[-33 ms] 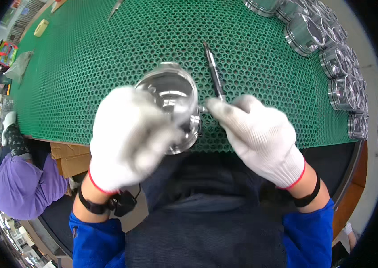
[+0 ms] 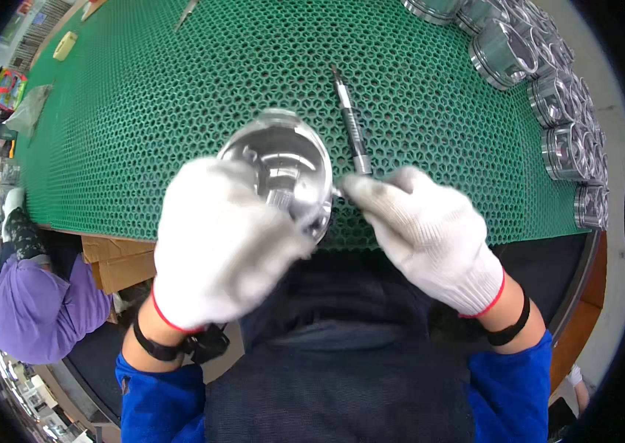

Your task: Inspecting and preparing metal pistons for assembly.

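My left hand (image 2: 224,236), in a white knit glove, is closed on a shiny metal piston (image 2: 305,159) tilted with its hollow side showing. Its fingers are blurred and cover the piston's lower left part. At the piston's right rim, my gloved right hand (image 2: 427,240) has thumb and forefinger pinched together. A small bright metal tip (image 2: 337,191) shows between that pinch and the rim; the rest is hidden, so its kind cannot be told. Just beyond the right fingertips, a black pen-shaped tool (image 2: 352,122) with silver ends lies on the green mat (image 2: 268,66).
Several metal pistons (image 2: 504,55) stand crowded along the mat's right edge. At the far left lie a pale yellow block (image 2: 65,46) and a clear plastic bag (image 2: 29,111). A person in purple (image 2: 50,310) sits at the left, near a cardboard box (image 2: 119,262).
My left hand has shifted slightly down and right, and the piston has turned a little in it. My right fingertips have moved slightly lower beside the rim.
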Available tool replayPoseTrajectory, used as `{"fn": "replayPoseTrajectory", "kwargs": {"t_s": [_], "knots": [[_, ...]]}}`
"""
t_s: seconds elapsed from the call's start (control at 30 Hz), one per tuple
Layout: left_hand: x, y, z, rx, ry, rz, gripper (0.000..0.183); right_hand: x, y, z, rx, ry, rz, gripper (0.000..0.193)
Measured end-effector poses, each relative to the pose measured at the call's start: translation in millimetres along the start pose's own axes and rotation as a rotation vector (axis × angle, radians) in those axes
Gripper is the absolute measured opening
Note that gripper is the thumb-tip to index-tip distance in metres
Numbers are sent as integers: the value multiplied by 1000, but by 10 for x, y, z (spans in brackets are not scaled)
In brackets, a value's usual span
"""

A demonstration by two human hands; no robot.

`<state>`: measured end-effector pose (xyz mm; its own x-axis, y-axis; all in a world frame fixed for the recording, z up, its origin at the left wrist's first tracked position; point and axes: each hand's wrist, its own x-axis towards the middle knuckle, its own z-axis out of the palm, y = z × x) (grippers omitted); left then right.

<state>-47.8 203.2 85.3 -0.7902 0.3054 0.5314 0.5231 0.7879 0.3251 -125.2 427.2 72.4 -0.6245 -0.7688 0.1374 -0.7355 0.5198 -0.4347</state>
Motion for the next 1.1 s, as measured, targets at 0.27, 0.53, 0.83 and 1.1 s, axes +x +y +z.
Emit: {"fn": "replayPoseTrajectory", "kwargs": {"t_s": [0.27, 0.53, 0.83, 1.1], "knots": [[-300, 268, 170, 82, -60, -31, 32, -154, 98, -42, 1778, -801, 795, 39], [-302, 70, 6, 190, 99, -13, 42, -197, 29, -129, -9, -381, -182, 34], [-314, -175, -92, 181, -33, -63, 36, 47, 376, -207, 165, 75, -113, 39], [109, -409, 44, -121, 209, -196, 14, 266, 301, -125, -48, 171, -281, 47]]}}
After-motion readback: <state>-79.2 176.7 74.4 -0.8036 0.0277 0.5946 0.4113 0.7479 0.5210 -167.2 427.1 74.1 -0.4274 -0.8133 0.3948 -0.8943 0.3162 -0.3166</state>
